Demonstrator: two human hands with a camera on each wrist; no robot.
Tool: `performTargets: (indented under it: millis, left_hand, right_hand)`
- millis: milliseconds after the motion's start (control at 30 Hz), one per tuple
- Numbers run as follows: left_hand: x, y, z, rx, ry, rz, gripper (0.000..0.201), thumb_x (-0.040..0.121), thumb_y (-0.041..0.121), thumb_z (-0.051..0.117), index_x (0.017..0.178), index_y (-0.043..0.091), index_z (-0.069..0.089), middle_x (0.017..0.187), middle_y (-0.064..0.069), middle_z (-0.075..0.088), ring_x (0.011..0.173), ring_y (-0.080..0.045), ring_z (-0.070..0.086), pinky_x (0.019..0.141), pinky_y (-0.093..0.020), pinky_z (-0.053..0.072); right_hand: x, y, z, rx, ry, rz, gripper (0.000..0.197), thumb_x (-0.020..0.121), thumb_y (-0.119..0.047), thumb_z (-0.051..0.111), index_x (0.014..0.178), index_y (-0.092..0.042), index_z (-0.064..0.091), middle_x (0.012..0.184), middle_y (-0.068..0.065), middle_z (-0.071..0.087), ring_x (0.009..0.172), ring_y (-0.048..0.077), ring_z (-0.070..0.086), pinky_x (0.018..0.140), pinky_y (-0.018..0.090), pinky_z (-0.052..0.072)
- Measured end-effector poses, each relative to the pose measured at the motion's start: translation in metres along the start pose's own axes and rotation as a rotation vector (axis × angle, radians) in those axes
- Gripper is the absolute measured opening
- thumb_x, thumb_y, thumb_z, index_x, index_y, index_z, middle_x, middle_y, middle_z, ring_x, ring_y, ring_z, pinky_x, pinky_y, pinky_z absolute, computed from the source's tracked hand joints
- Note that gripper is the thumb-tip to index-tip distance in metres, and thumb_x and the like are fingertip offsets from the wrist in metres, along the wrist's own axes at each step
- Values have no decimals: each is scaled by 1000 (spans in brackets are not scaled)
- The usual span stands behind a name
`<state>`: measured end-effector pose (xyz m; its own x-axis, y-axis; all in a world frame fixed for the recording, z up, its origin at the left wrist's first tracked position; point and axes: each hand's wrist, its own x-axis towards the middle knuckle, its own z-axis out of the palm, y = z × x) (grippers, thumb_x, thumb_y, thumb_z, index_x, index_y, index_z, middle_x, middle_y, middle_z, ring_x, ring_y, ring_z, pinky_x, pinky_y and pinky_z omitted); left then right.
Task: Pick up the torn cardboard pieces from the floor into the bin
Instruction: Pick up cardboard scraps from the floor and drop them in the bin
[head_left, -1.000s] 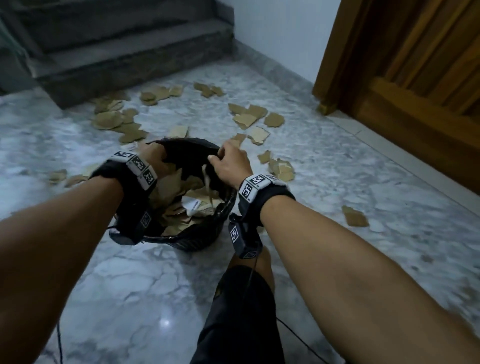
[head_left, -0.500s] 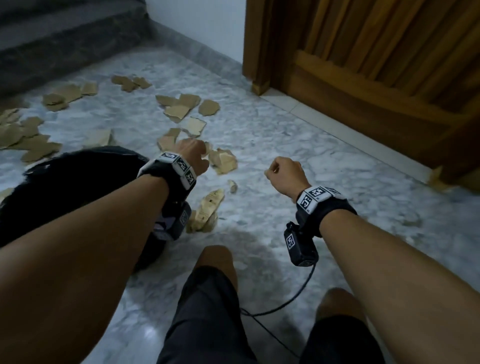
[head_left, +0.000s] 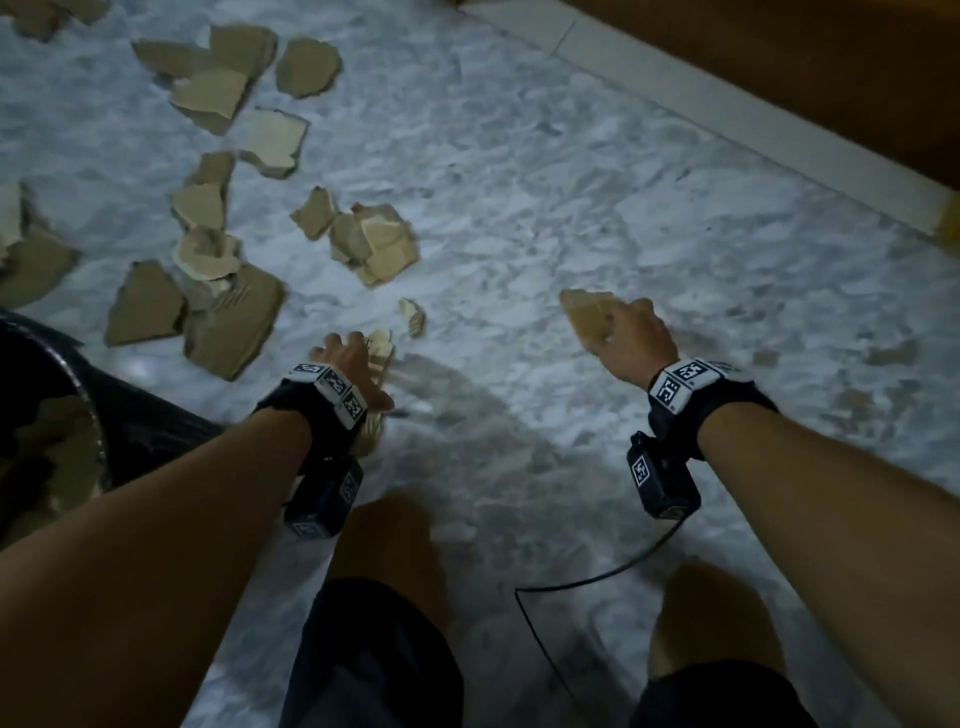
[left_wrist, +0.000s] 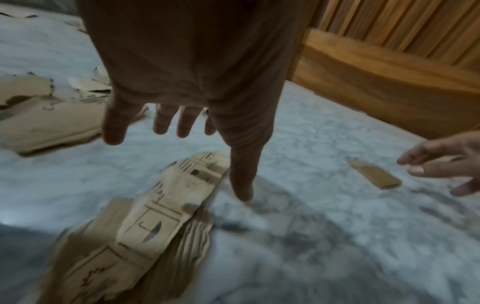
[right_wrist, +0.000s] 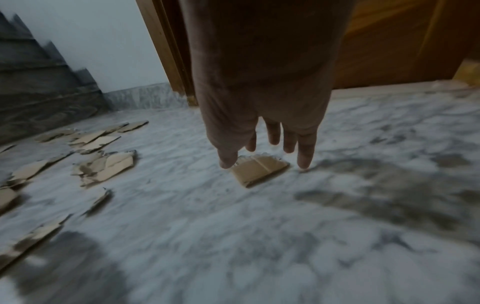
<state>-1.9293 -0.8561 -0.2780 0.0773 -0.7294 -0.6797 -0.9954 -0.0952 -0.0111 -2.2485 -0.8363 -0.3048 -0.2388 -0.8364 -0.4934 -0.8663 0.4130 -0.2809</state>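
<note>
Torn brown cardboard pieces (head_left: 228, 306) lie scattered over the marble floor (head_left: 519, 208). My left hand (head_left: 348, 358) hovers with spread fingers just above a long printed piece (left_wrist: 161, 216) near my knee; it holds nothing. My right hand (right_wrist: 266, 160) reaches down with straight fingers over a small folded piece (right_wrist: 262, 172), which also shows in the head view as the small piece (head_left: 587, 312). Its thumb tip is at the piece's edge, without a grip. The bin (head_left: 98, 415), lined with a black bag and holding cardboard, stands at the far left.
A wooden door (head_left: 779, 67) with a pale threshold strip (head_left: 727, 135) runs along the upper right. Grey stairs (right_wrist: 39, 86) rise at the back left. My bare knees (head_left: 389, 551) and a black cable (head_left: 597, 577) are close below the hands.
Both hands left the bin's rim and came down to the floor on its right. The right fist opened over the small piece. The camera tilted down and right.
</note>
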Motion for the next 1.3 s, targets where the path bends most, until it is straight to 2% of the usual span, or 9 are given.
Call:
performTargets:
  millis: [233,400,567,833,967,1067,1167,1233,1300]
  left_hand:
    - [9,5,30,142,-167,18,139,64,45,83,146,20,-26,153,-16,-17,142,-45,8,111,-56,29]
    - [18,5,48,75,-30,72,103,77,25,74,149,13,2,146,-20,13,128,-41,31,103,-47,34]
    - [14,10,52,36,55,81,64,81,12,67,131,0,30,131,-21,33,118,-38,42,90,-42,40]
    - [29,1,72,201,170,131,50,78,9,60,121,-4,40,122,-23,34,107,-39,40,87,-46,38]
    - [30,11,76,152,183,91,46,77,0,58,119,-5,41,118,-30,38,103,-43,41,75,-43,32]
    - [38,10,75,217,200,71,49,78,6,54,125,-3,43,119,-30,38,104,-45,41,86,-53,40]
    - [24,24,53,165,162,36,47,87,2,55,127,-15,37,129,-34,36,117,-44,38,99,-51,34]
    - [21,30,37,235,125,79,48,88,11,61,125,-11,40,131,-27,39,121,-41,37,102,-47,33]
    - [28,37,24,243,153,153,41,86,13,60,119,-8,47,124,-23,48,117,-40,40,99,-45,36]
  right_hand:
    - [56,-18,18,-24,0,58,79,86,-38,68,149,-20,23,154,19,14,135,45,26,103,52,35]
    - [58,-12,30,-71,19,81,76,83,-34,72,145,-20,31,146,20,23,131,44,28,102,55,38]
    - [43,0,38,148,51,299,96,67,-38,85,140,-10,30,143,19,29,129,42,35,104,47,37]
    - [-9,47,34,147,-6,305,68,76,-56,70,118,-6,55,125,18,49,107,38,57,88,40,50]
    - [-23,106,16,142,39,398,47,79,-51,69,87,-6,58,112,21,59,92,36,61,70,34,46]
    - [-35,148,10,144,39,453,40,80,-43,73,77,-10,51,99,21,53,85,33,58,62,30,41]
    - [-51,187,8,152,29,536,46,79,-45,74,88,-6,53,98,19,56,86,32,58,70,36,48]
    - [-56,211,12,118,20,594,64,64,-66,70,83,-7,56,99,22,63,85,35,62,78,42,54]
    - [-54,245,26,57,8,629,84,53,-78,63,100,-8,64,116,22,63,102,40,61,97,50,48]
